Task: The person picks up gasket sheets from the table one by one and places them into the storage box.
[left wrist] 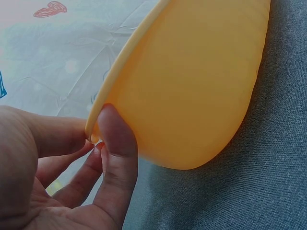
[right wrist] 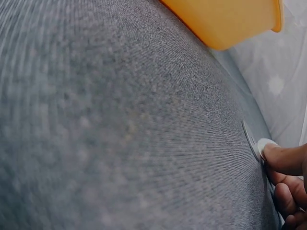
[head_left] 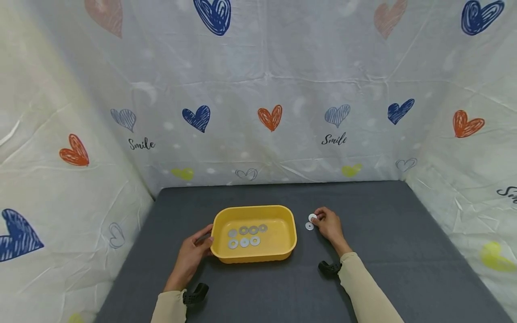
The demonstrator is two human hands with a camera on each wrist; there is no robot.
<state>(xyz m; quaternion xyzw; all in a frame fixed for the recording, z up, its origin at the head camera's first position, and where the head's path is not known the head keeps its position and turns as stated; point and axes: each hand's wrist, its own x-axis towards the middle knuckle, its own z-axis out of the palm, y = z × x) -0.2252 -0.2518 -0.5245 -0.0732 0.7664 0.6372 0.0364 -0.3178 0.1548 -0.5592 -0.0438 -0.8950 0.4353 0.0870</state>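
A yellow plastic tray (head_left: 254, 259) stands on the grey cloth, with several flat metal washers (head_left: 244, 242) lying in two rows on its floor. My left hand (head_left: 190, 258) pinches the tray's left rim between thumb and fingers; the left wrist view shows the thumb (left wrist: 117, 132) against the outer wall. To the right of the tray, my right hand (head_left: 330, 226) pinches a washer (head_left: 313, 217) between thumb and fingers. Another washer (head_left: 309, 226) lies on the cloth just beside it. In the right wrist view the thumb (right wrist: 283, 158) presses on the held washer's pale edge.
Grey cloth (head_left: 383, 251) covers the table. A white curtain (head_left: 234, 148) printed with hearts hangs behind and along both sides. Each wrist carries a black band device (head_left: 329, 269) near the sleeve cuff.
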